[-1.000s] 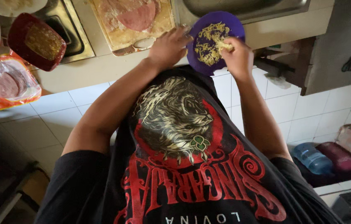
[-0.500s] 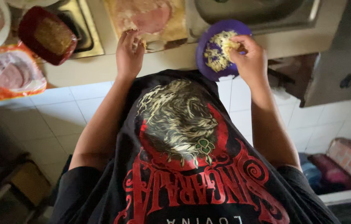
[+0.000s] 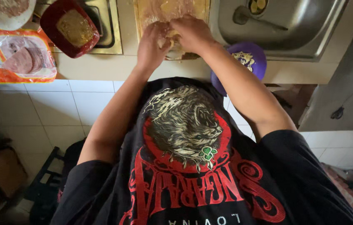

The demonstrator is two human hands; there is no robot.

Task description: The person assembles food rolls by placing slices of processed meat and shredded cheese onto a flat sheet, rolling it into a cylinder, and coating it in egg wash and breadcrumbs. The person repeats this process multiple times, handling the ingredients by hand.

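the counter (image 3: 101, 66) runs across the top of the view, pale, with a tiled front below it. set into its right end is a steel sink (image 3: 310, 33) with a spoon (image 3: 255, 18) lying in the basin. a wooden cutting board (image 3: 143, 12) sits on the counter just left of the sink, reaching the counter's front edge, and on it lies the flat pale food (image 3: 176, 8) both hands work on; what kind it is cannot be told. the left hand (image 3: 153, 43) and right hand (image 3: 191, 33) meet at the board's front edge, touching each other, fingers curled down and pressed together onto the food, holding a bit of it between them. a purple plate (image 3: 260, 62) with shredded cheese (image 3: 243, 58) sits at the counter's front edge below the sink, partly hidden by the right forearm. at the counter's left end lies an orange packet of sliced ham (image 3: 18, 56), and beside it a red tray (image 3: 70, 27) of yellowish filling rests on a steel rack (image 3: 109, 25).
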